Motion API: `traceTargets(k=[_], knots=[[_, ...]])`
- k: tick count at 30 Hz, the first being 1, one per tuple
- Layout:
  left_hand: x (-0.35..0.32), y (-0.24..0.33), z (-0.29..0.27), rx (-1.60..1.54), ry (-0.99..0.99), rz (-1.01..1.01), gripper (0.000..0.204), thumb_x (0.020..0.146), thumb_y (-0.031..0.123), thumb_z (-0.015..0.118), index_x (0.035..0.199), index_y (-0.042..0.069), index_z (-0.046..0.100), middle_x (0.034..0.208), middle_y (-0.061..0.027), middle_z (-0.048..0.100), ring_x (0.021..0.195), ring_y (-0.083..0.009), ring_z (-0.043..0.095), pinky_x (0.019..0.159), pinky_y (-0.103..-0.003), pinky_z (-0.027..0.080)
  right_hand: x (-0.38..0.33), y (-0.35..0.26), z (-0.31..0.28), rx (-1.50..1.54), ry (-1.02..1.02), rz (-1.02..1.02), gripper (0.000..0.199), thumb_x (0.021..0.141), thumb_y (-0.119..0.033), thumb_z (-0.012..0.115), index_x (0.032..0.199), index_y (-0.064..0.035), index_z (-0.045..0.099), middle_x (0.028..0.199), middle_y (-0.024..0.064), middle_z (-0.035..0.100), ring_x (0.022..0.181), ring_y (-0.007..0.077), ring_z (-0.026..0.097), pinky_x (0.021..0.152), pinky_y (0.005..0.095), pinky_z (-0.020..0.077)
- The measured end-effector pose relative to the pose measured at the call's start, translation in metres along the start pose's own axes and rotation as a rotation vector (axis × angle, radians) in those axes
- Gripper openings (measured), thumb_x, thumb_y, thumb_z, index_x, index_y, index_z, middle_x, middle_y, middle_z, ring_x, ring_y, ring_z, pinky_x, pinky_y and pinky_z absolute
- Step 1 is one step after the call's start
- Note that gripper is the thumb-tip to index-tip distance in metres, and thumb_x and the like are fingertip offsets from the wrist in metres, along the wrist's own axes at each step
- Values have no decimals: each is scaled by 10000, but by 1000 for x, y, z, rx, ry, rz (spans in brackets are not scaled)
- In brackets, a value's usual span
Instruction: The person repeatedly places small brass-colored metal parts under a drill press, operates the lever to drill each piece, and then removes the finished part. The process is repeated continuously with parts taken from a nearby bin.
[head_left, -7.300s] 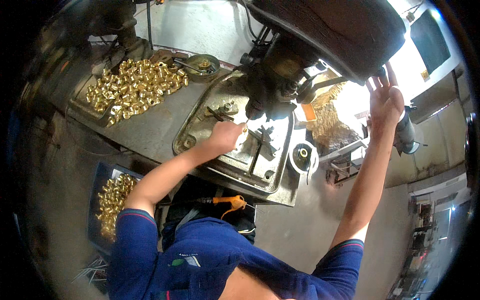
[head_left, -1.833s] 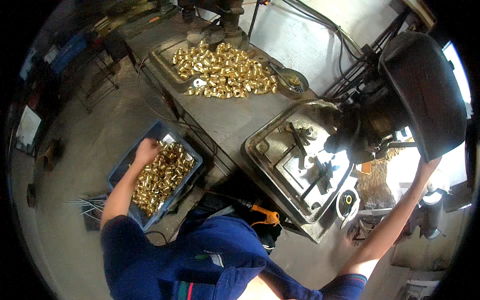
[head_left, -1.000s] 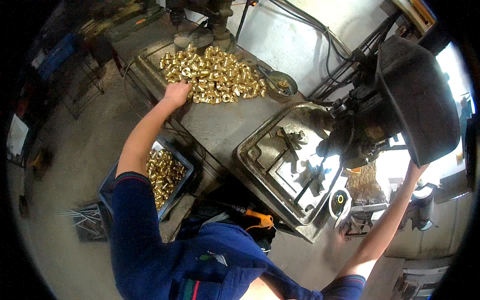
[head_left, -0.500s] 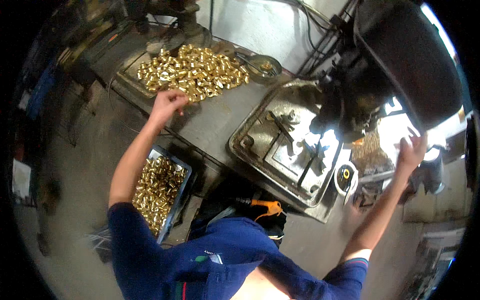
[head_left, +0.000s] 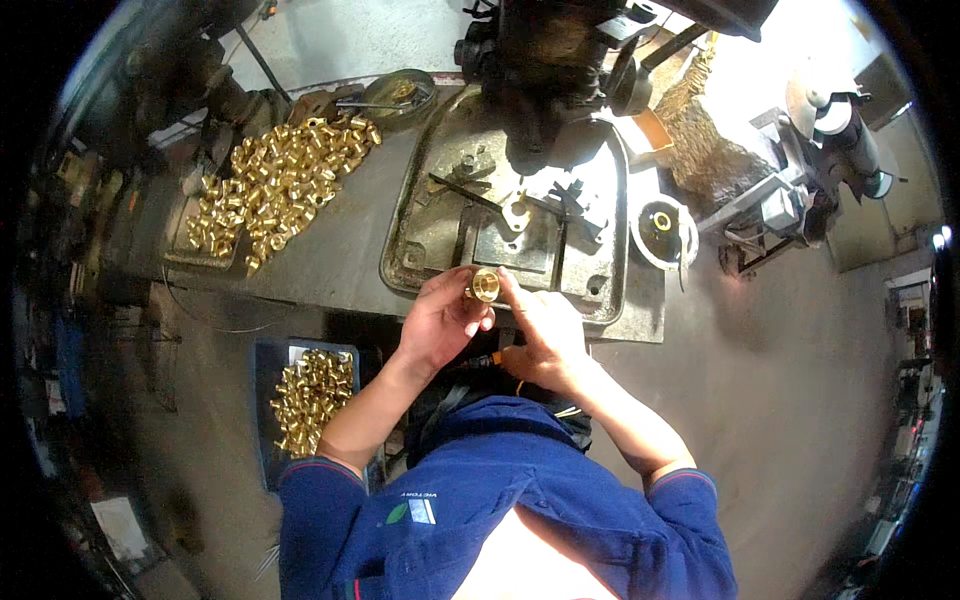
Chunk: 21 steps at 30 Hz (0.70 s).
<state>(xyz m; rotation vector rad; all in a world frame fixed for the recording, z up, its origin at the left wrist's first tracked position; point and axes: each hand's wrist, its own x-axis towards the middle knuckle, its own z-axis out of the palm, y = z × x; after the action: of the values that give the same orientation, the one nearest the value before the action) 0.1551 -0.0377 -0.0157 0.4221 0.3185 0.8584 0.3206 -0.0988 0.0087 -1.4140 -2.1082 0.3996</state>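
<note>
A small brass fitting [head_left: 485,286] is held between my left hand [head_left: 440,322] and my right hand [head_left: 540,335], close together at the near edge of the metal machine tray [head_left: 420,225]. Both hands have fingers on the fitting. The dark drill-press head [head_left: 545,70] hangs above the tray's clamp fixture [head_left: 520,215]. A heap of brass fittings [head_left: 280,180] lies on the grey bench to the left. A blue crate [head_left: 268,355] on the floor below my left arm holds more brass fittings [head_left: 312,395].
A round metal dish [head_left: 398,92] sits behind the brass heap. A white ring-shaped container [head_left: 662,225] stands at the tray's right. A pile of brass swarf [head_left: 705,140] and a grinder [head_left: 835,115] lie far right. An orange tool [head_left: 490,360] is under my hands.
My left hand came back from the brass heap with a fitting, and my right hand dropped from the machine's lever to meet it in front of the tray.
</note>
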Motion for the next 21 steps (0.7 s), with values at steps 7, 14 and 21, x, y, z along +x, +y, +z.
traceTargets(k=[7, 14, 21], knots=[[12, 10, 2, 92, -34, 113, 243, 871, 168, 514, 1016, -22, 558, 890, -103, 623, 628, -154, 564, 536, -260, 453, -10, 28, 5, -160, 0, -74, 743, 509, -162, 646, 1219, -46, 460, 829, 90, 549, 723, 265, 512, 662, 371, 419], [67, 24, 12, 1631, -20, 438, 155, 827, 98, 578, 959, 21, 601, 756, -72, 599, 610, -109, 562, 528, -260, 434, -48, 40, -32, 314, -34, 222, 549, 577, -134, 599, 1123, -87, 558, 766, 93, 606, 640, 226, 570, 613, 328, 464], [112, 9, -8, 2087, -80, 596, 154, 771, 184, 595, 866, 63, 593, 726, -108, 568, 653, -298, 572, 563, -376, 444, -216, 111, 41, 629, -82, 1242, 659, 601, 1, 473, 1258, 25, 423, 547, 69, 533, 431, 120, 482, 396, 243, 385]])
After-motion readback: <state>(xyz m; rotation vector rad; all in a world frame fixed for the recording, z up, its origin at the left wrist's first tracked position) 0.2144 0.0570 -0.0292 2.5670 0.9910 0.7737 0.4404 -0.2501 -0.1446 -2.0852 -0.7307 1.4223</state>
